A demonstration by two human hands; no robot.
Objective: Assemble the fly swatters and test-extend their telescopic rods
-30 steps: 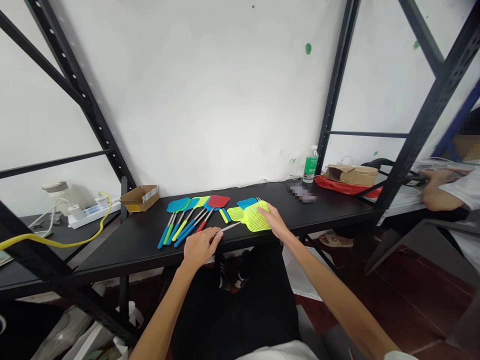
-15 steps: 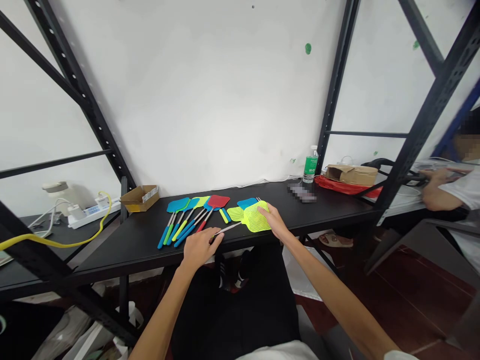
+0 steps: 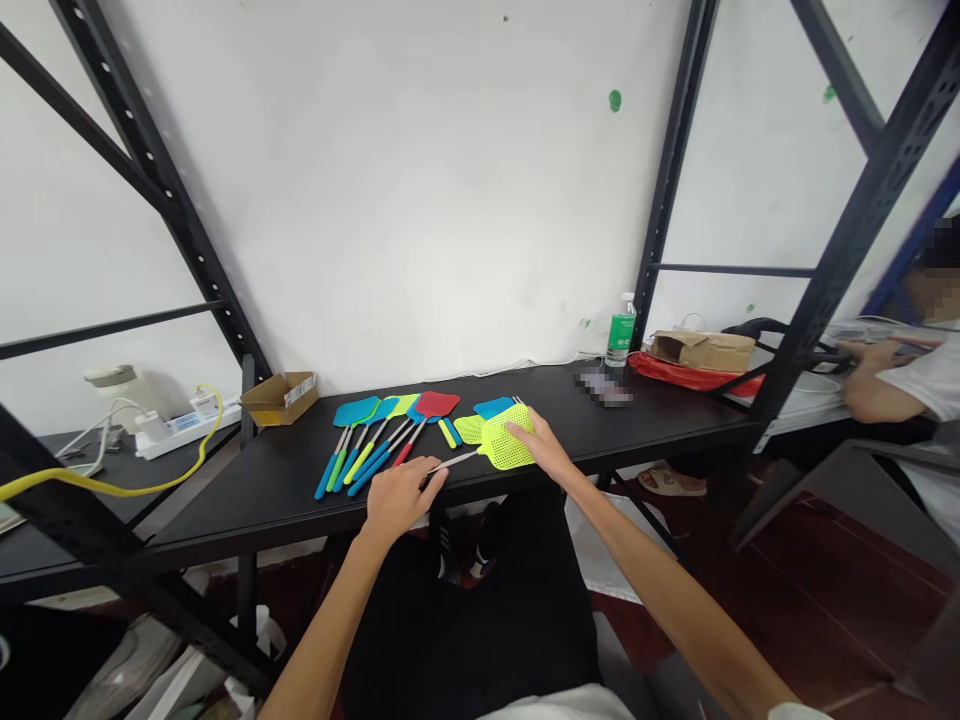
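A yellow-green fly swatter (image 3: 504,438) lies across between my hands near the table's front edge. My left hand (image 3: 403,492) is closed around its handle end, with the thin metal rod coming out toward the right. Its mesh head is pinched by my right hand (image 3: 541,445), thumb on top. Behind that head lie another yellow-green swatter (image 3: 470,429) and a blue one (image 3: 495,407), both partly covered. Left of them, several swatters with blue, green, yellow and red heads overlap in a row, a red swatter (image 3: 437,404) on top, handles pointing toward me.
A small open cardboard box (image 3: 280,398) sits at the back left of the black table (image 3: 240,490). A water bottle (image 3: 620,330) stands at the back right, near a red bag (image 3: 675,370) and a brown box (image 3: 703,350). Black shelf posts frame both sides. Another person sits far right.
The swatter's head and my right hand have shifted slightly left and a little toward me. My left hand keeps its hold at the handle end.
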